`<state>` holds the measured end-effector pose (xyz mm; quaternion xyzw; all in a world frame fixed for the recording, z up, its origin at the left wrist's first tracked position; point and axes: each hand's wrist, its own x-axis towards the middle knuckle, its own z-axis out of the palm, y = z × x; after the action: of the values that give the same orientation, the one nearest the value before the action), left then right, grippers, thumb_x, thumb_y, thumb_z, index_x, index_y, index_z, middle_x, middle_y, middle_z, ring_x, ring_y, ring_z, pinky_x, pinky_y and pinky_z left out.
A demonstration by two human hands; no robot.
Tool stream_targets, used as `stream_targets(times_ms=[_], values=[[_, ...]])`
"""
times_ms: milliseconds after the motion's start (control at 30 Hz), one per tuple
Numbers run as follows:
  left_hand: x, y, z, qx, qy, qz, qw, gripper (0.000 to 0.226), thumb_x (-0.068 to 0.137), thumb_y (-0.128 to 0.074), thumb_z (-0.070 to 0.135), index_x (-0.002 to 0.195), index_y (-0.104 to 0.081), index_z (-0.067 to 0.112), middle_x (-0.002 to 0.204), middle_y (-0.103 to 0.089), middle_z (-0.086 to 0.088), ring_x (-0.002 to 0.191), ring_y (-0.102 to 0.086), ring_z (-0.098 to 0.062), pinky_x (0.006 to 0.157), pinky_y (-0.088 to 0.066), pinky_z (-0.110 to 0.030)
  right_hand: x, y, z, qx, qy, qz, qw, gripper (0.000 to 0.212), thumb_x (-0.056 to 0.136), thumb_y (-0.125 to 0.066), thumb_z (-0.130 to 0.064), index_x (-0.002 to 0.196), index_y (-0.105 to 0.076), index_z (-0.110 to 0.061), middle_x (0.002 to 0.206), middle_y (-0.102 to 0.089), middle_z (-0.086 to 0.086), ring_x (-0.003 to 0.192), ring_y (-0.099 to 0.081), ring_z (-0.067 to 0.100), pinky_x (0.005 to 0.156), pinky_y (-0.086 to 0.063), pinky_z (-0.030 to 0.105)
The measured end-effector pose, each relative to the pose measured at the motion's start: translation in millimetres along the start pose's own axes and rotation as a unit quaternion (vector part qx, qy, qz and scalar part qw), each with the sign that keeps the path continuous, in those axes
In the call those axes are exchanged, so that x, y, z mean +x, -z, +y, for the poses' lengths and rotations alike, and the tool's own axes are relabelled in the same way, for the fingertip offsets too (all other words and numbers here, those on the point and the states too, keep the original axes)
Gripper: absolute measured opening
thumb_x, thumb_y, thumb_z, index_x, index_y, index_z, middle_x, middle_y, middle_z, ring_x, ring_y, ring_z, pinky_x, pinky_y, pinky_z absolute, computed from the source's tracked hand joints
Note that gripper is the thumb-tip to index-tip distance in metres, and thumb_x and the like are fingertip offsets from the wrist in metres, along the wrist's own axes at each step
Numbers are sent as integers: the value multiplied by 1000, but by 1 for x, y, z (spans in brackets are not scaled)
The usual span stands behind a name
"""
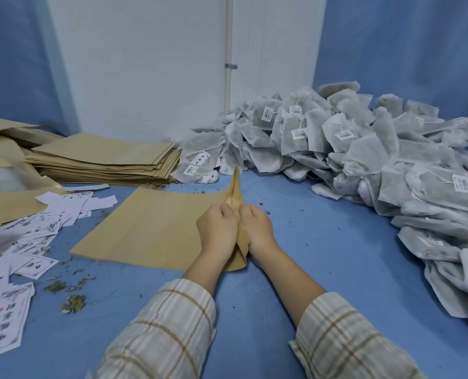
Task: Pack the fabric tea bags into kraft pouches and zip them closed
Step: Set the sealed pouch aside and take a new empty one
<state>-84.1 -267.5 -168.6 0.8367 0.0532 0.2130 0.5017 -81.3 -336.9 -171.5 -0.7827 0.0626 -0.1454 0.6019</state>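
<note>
- Both hands grasp one pouch: the left hand and right hand pinch its raised edge between them, probably to work the mouth or zip.
- Left: paper labels, then the stack of flat pouches.
- Right: the heap of tea bags, near enough to reach.

Two hands, one pouch, countless tea bags.
</note>
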Motion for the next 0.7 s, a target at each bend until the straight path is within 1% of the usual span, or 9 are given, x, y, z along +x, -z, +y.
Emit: stream_targets(times_ms=[67, 167, 267, 333, 400, 500, 533, 633, 700], values=[[0, 1, 1, -50, 46, 7, 998, 43, 94, -39, 11, 52, -32, 13, 53, -39, -5, 59, -36, -19, 57, -23, -32, -1, -4, -2, 55, -42, 4, 998, 39, 89, -41, -12, 51, -32, -17, 57, -37, -2, 56, -33, 13, 56, -31, 27], [-1, 2, 2, -118, 104, 14, 987, 43, 90, -43, 9, 49, -30, 14, 49, -32, 1, 52, -29, -16, 51, -23, -32, -4, -12, -5, 148, -99, 8, 984, 41, 86, -42, -9, 47, -36, -19, 55, -40, -2, 57, -36, 16, 60, -32, 31], [2, 4, 0, -226, 174, 45, 958, 38, 88, -42, 7, 51, -36, 12, 52, -38, -2, 56, -36, -21, 58, -30, -30, -7, -10, -11, 268, -154, 22, 951, 37, 88, -40, -8, 52, -41, -15, 46, -44, -2, 46, -42, 14, 45, -35, 20], [5, 6, -2, -224, 164, 53, 959, 38, 92, -41, 11, 54, -40, 12, 58, -43, -3, 64, -40, -22, 65, -34, -32, -7, -4, -15, 272, -153, 32, 950, 37, 90, -38, -7, 53, -39, -14, 42, -42, -4, 41, -38, 12, 33, -28, 11], [7, 9, 0, -182, 107, 42, 976, 39, 92, -41, 15, 54, -37, 13, 55, -41, -1, 61, -38, -20, 60, -33, -29, -3, 2, -17, 263, -107, -1, 959, 37, 88, -42, -8, 52, -38, -16, 41, -41, -8, 43, -36, 10, 37, -30, 13], [8, 22, 9, -104, 19, -2, 994, 38, 87, -44, 13, 50, -37, 12, 42, -40, 3, 43, -40, -12, 40, -29, -16, 3, 16, -16, 137, -43, -58, 988, 42, 85, -51, -14, 47, -35, -21, 38, -36, -12, 38, -34, 7, 37, -30, 14], [8, 24, 13, -48, -11, -20, 999, 37, 87, -44, 14, 50, -41, 10, 42, -42, 1, 44, -43, -13, 40, -30, -17, 5, 22, -16, 81, -23, -70, 994, 44, 84, -54, -16, 45, -35, -21, 36, -37, -13, 36, -35, 5, 36, -30, 14], [10, 30, 30, 129, -73, -45, 988, 30, 89, -42, 17, 61, -46, 8, 60, -45, -6, 65, -43, -23, 53, -28, -31, 10, 35, -27, -50, 34, -77, 995, 33, 81, -58, -18, 52, -43, -15, 44, -47, -8, 33, -44, 1, 40, -36, 13], [11, 34, 41, 184, -80, -32, 979, 25, 90, -41, 16, 66, -44, 9, 71, -45, -8, 71, -40, -24, 58, -28, -30, 12, 43, -37, -135, 66, -53, 987, 24, 78, -57, -15, 59, -42, -13, 52, -55, 0, 34, -50, 2, 39, -39, 11]])
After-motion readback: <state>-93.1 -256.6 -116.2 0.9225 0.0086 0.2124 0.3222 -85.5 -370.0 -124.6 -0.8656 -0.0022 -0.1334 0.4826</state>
